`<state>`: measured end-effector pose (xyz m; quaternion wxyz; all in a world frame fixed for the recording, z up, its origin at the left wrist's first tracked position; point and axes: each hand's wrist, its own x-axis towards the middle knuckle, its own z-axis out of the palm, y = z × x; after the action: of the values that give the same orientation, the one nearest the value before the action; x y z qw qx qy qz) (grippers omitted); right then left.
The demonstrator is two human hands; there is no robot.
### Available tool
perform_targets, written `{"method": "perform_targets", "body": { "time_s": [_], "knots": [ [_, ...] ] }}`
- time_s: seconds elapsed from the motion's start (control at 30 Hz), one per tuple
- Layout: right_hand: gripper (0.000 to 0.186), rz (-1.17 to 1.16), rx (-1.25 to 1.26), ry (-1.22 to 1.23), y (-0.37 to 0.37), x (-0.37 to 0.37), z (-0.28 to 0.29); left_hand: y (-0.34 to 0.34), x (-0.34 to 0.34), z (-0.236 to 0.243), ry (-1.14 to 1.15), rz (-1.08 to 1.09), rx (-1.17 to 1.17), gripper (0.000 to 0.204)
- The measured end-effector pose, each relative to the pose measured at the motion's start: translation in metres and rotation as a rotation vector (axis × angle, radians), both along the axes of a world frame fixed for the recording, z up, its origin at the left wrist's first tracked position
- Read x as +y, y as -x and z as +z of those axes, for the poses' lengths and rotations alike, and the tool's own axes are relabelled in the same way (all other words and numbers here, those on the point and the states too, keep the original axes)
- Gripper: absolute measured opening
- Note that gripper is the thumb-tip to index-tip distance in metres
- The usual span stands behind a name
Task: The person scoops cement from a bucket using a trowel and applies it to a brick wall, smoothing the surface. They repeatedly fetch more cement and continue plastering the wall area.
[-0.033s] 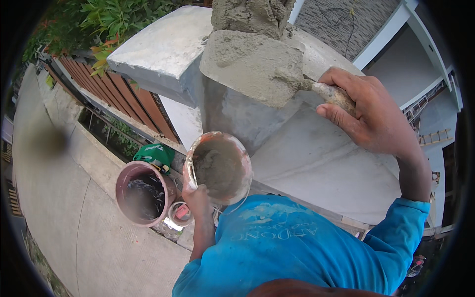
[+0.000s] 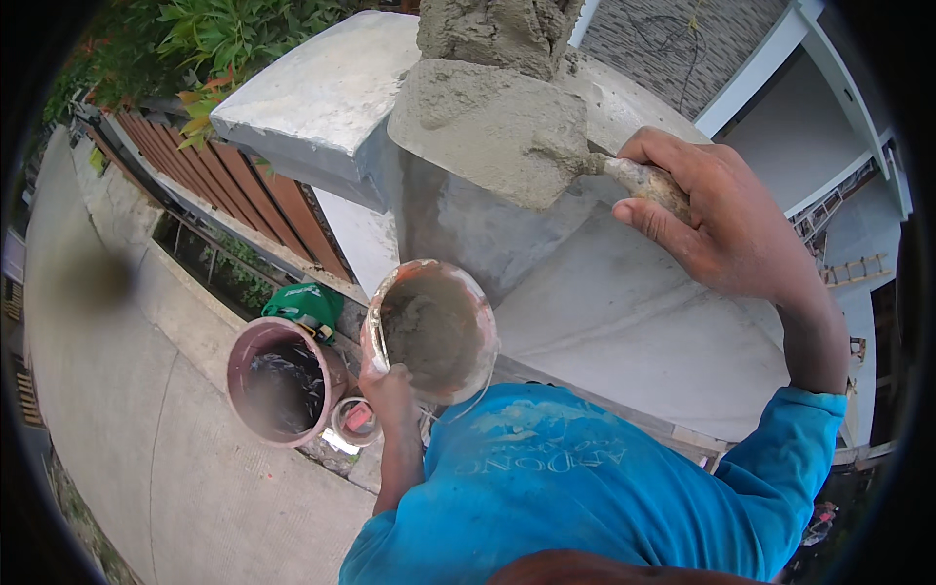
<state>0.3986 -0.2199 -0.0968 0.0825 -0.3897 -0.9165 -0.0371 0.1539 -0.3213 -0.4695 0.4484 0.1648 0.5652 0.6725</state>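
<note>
Wrapped round the handle of a trowel (image 2: 497, 132), my right hand (image 2: 707, 214) holds the blade up against a column of wet mortar (image 2: 492, 37). Grey mortar coats the blade's visible face. At chest height my left hand (image 2: 388, 393) grips the rim of a bucket (image 2: 487, 336) on its near left side. Grey mortar (image 2: 429, 327) lies inside that bucket, which is tilted so its mouth faces up toward me. Some of the left fingers are hidden by the bucket.
Beside the mortar column is a white pillar cap (image 2: 312, 88). Below left stand a large pinkish tub (image 2: 239, 395) with dark contents, a small pail (image 2: 356, 436) and a green bag (image 2: 307, 307). Leafy plants (image 2: 244, 44) and a brown slatted fence (image 2: 219, 185) lie farther left.
My right hand and the trowel have shifted slightly to the left, with the blade still at the base of the mortar column. My left hand and the bucket have hardly moved.
</note>
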Motion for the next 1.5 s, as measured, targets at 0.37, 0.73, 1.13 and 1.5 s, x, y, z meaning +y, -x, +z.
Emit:
{"method": "perform_targets", "body": {
  "time_s": [0.37, 0.73, 1.13, 1.5],
  "knots": [
    [0.032, -0.072, 0.004, 0.037, 0.038, 0.022, -0.005, 0.001, 0.014, 0.025, -0.007, -0.047, 0.035, 0.095],
    [0.036, -0.140, 0.143, 0.047, 0.013, 0.004, 0.054, 0.003, 0.009, 0.013, -0.011, -0.057, -0.009, 0.094],
    [0.047, 0.026, 0.104, -0.115, -0.021, -0.036, 0.027, -0.003, 0.004, 0.018, -0.082, -0.033, 0.039, 0.096],
    [0.025, -0.409, 0.298, 0.685, -0.012, 0.048, 0.030, -0.003, -0.006, 0.012, 0.000, 0.031, 0.030, 0.086]
  ]
}}
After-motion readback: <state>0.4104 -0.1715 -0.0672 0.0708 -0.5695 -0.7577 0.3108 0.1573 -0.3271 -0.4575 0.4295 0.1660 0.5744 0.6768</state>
